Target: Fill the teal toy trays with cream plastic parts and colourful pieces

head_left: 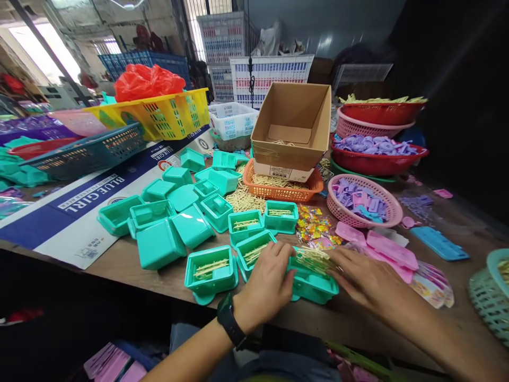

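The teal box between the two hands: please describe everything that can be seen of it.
The teal box looks like glossy moulded plastic, small and rectangular, open on top, with pale thin sticks lying across it. It sits on the wooden table near the front edge. The left hand grips its left side; the right hand touches its right side.

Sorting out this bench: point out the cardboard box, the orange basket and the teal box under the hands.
cardboard box (295, 146): head view, front wall.
orange basket (278, 192): head view, front rim.
teal box (314, 286): head view, front side between both hands.
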The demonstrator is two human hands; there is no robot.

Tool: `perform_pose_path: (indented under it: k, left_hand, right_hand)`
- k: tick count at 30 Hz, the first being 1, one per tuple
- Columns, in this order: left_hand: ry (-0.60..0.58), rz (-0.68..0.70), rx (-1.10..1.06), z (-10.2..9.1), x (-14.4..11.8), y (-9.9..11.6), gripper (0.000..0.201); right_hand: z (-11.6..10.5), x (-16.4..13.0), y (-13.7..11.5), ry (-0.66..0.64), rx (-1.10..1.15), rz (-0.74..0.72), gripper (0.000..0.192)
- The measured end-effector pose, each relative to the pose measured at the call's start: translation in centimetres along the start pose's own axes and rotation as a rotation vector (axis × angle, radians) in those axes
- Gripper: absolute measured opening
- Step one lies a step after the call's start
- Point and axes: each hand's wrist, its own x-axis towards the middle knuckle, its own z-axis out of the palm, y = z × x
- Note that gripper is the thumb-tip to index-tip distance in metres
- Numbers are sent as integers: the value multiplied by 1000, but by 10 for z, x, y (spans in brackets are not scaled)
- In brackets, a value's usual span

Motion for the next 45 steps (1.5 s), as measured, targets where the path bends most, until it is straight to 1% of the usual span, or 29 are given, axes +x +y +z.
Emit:
perform_pose_path:
  k: [2,4,7,9,11,13,14,16,18,20,22,23,25,27,29,30,32,33,34,35,37,39,41,42,44,45]
  left_hand:
    - [-27,-5,114,3,0,-1,18]
    - [-40,-17,172,4,2,-1,23]
    - [-60,8,149,2,4,2,44]
    - [-71,31,113,-1,6,4,51]
    - [-90,43,110,-6,11,6,43]
    - [-126,50,163,-10,25,9,29]
    - [-154,56,208,-12,35,11,23]
    - [-217,102,313,-11,63,12,19]
    - [-277,183,398,-2,95,10,17]
    - [-312,247,429,15,125,4,11]
    - [-346,244,431,34,147,-5,3]
    - [-363,226,436,43,154,-10,3]
    - [-390,187,459,56,161,-16,6]
    - [-391,177,473,60,162,-19,20]
    - [-371,190,457,58,161,-18,30]
    - [-360,183,435,55,160,-17,28]
    - [-326,127,340,45,159,-15,14]
    - [-287,85,253,37,159,-15,11]
    - [-228,40,145,27,158,-14,12]
    - [-157,-1,26,16,156,-15,15]
    - [-21,-58,-201,-10,150,-19,19]
    - [57,-103,-359,-38,140,-27,14]
    - [116,-146,-426,-65,127,-38,8]
    - [146,-171,-430,-76,119,-44,9]
    - [193,-225,-389,-95,101,-54,11]
    - [199,-249,-361,-103,92,-57,12]
  right_hand:
    - [7,-1,1,-67,-69,-1,26]
    - [16,0,-1,-108,-122,1,31]
    - [27,1,-5,-104,-124,21,39]
    - [29,0,-5,-69,-67,44,45]
    - [25,-1,2,-40,31,72,42]
    - [20,1,18,-8,119,128,33]
    - [17,4,29,11,135,170,32]
    - [16,14,54,40,105,247,31]
    - [19,30,76,3,14,281,30]
    - [27,49,90,-132,-119,310,32]
    - [34,67,95,-286,-241,342,36]
    - [38,73,96,-343,-276,348,37]
    - [44,81,98,-396,-293,333,35]
    - [49,80,101,-404,-294,313,33]
    - [54,75,108,-390,-304,298,32]
    - [56,71,112,-362,-303,287,32]
    - [59,65,121,-271,-262,262,31]
    - [59,62,124,-219,-223,256,28]
    - [57,61,125,-173,-175,263,24]
    - [54,60,126,-138,-121,280,20]
    - [45,60,123,-93,14,327,21]
    - [34,65,117,-49,172,366,25]
    - [25,73,111,-6,304,376,27]
    - [22,79,107,17,345,374,28]
    - [20,92,100,64,394,360,32]
    - [20,99,95,87,419,348,33]
